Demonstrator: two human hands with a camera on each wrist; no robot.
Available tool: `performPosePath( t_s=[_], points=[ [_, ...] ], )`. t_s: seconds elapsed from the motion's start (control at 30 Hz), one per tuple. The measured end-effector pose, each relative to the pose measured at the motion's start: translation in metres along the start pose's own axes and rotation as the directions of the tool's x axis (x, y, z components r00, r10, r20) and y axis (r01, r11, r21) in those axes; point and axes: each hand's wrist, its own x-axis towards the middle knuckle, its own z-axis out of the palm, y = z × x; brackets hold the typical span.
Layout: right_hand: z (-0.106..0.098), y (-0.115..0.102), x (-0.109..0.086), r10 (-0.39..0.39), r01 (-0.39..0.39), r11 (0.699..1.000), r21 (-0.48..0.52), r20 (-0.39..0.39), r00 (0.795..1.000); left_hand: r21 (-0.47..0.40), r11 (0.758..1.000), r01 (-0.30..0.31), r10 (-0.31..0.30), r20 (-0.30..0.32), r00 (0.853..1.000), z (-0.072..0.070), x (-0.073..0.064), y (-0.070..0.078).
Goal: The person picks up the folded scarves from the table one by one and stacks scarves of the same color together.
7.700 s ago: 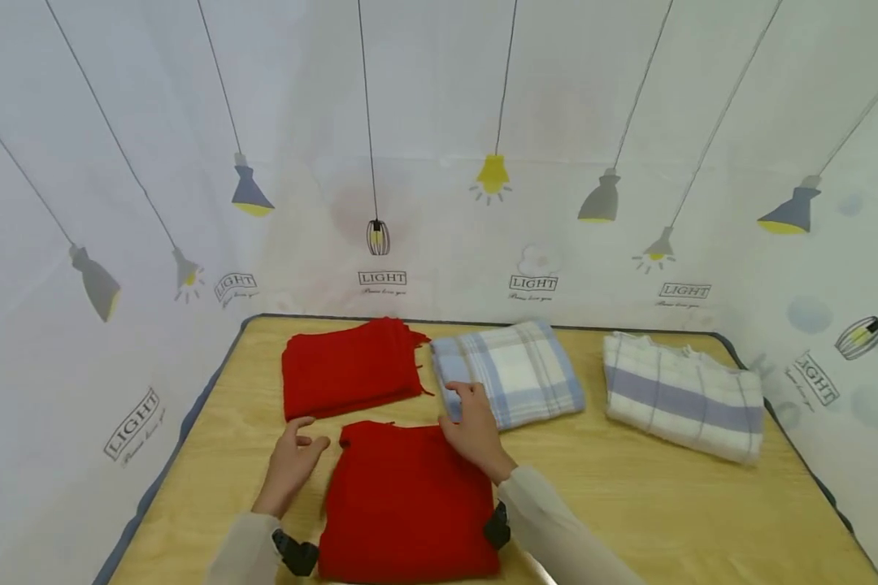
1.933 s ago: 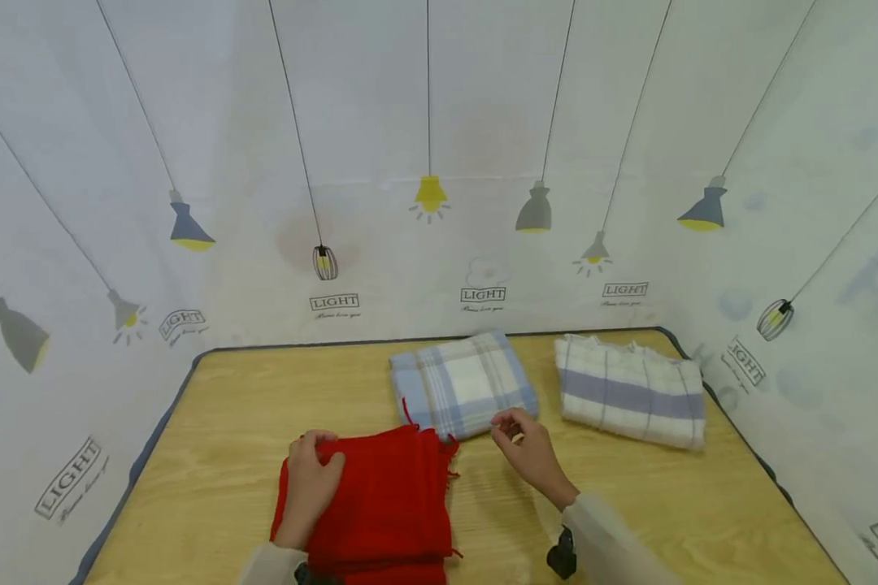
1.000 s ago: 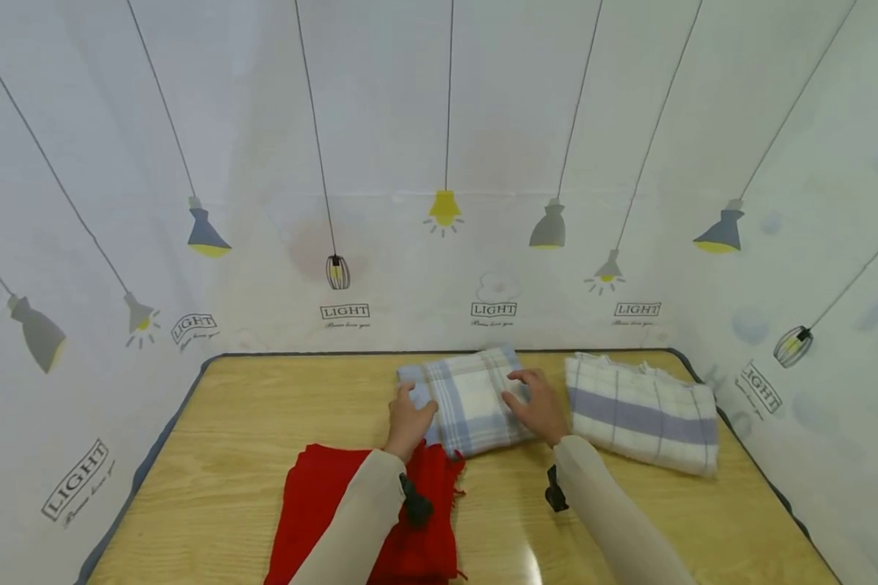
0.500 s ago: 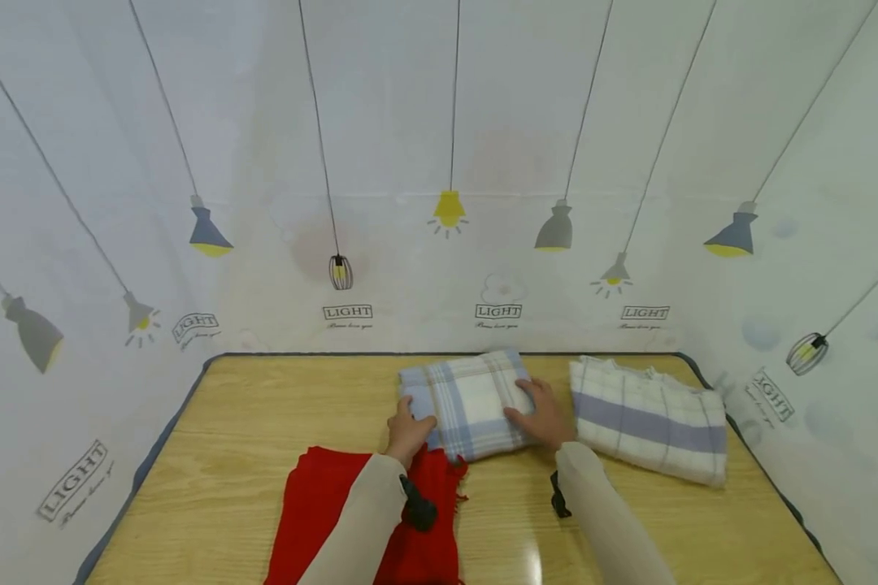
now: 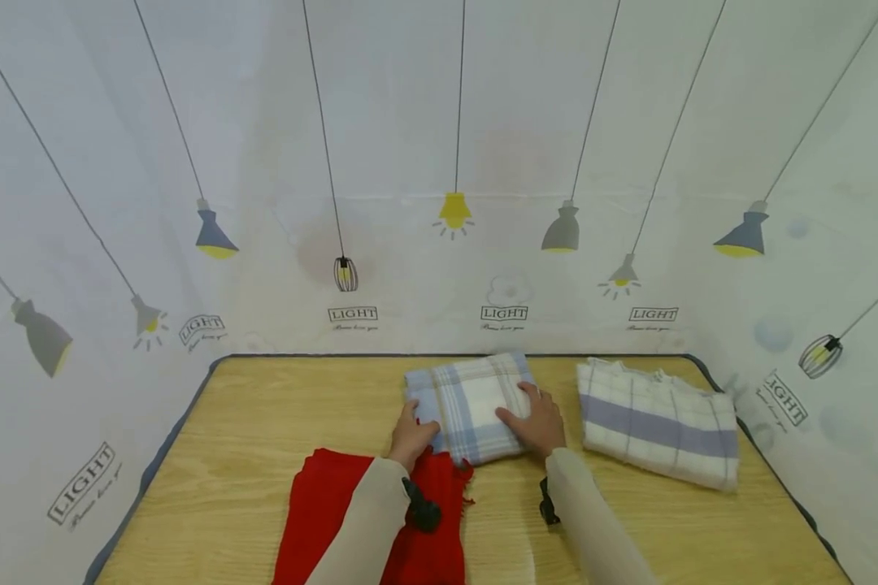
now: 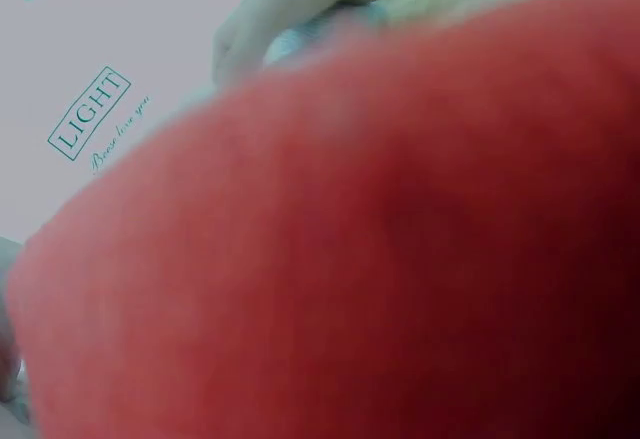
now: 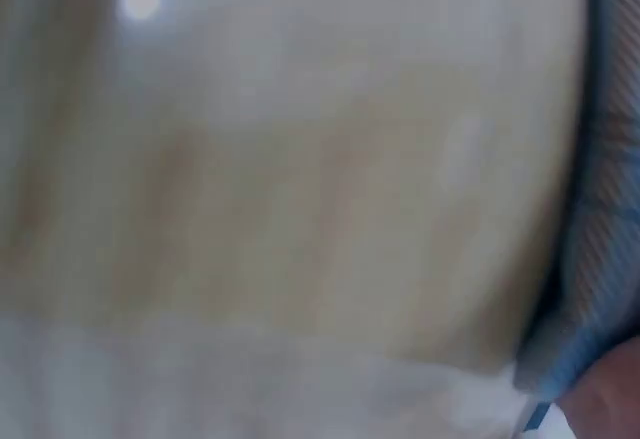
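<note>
A folded blue-and-white plaid scarf (image 5: 475, 398) lies near the back middle of the wooden table. My left hand (image 5: 412, 437) grips its left edge, thumb on top. On the opposite side, my right hand (image 5: 541, 422) holds the right edge, fingers and thumb spread over the cloth. Folded red scarves (image 5: 325, 496) are stacked in front, partly hidden under my left forearm. Blurred red cloth (image 6: 300, 259) fills most of the left wrist view. In the right wrist view, only the plaid scarf's side (image 7: 605, 229) and a bit of hand show at the right.
A folded white scarf with a purple stripe (image 5: 654, 426) lies at the back right. The table (image 5: 263, 406) has a dark blue edge and meets a pale wall covering (image 5: 410, 122) printed with lamps.
The red scarf from the back left now lies on the front red one. Both hands have since moved to the plaid scarf and taken hold of its sides; it has barely shifted.
</note>
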Motion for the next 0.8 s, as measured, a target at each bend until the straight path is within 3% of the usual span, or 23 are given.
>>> performPosePath(
  t_s=[0.13,0.27,0.33,0.4,0.47,0.53,0.63,0.7,0.8],
  points=[
    [-0.005,-0.003,0.003,-0.001,-0.001,0.983,0.185,0.011,1.0,-0.03,0.999,-0.012,0.012,0.019,1.0,-0.001,-0.001,0.003],
    [-0.005,-0.005,0.002,0.028,-0.028,0.933,0.358,0.005,1.0,-0.07,0.997,-0.036,0.04,0.059,0.997,-0.003,0.005,0.005],
    [-0.006,-0.007,0.0,0.045,-0.038,0.908,0.417,-0.007,0.999,-0.086,0.995,-0.053,0.059,0.081,0.995,-0.001,0.018,-0.006],
    [-0.008,-0.009,-0.003,0.065,-0.048,0.881,0.47,-0.021,0.998,-0.089,0.99,-0.111,0.12,0.098,0.988,0.005,0.039,-0.027],
    [-0.013,-0.01,-0.003,0.07,-0.042,0.871,0.49,-0.038,0.997,-0.082,0.975,-0.209,0.217,0.108,0.97,0.014,0.064,-0.054],
    [-0.021,-0.013,-0.003,0.061,-0.026,0.868,0.495,-0.055,0.997,-0.081,0.96,-0.268,0.276,0.113,0.955,0.013,0.066,-0.053],
    [-0.039,-0.021,0.0,0.041,-0.003,0.872,0.489,-0.067,0.997,-0.118,0.954,-0.274,0.287,0.114,0.951,0.007,0.042,-0.02],
    [-0.054,-0.027,0.001,0.029,0.011,0.878,0.479,-0.075,0.997,-0.124,0.964,-0.234,0.248,0.113,0.962,-0.001,0.012,0.018],
    [-0.074,-0.034,-0.001,0.026,0.013,0.884,0.467,-0.077,0.997,-0.142,0.966,-0.216,0.232,0.112,0.966,0.0,-0.008,0.045]
  ],
)
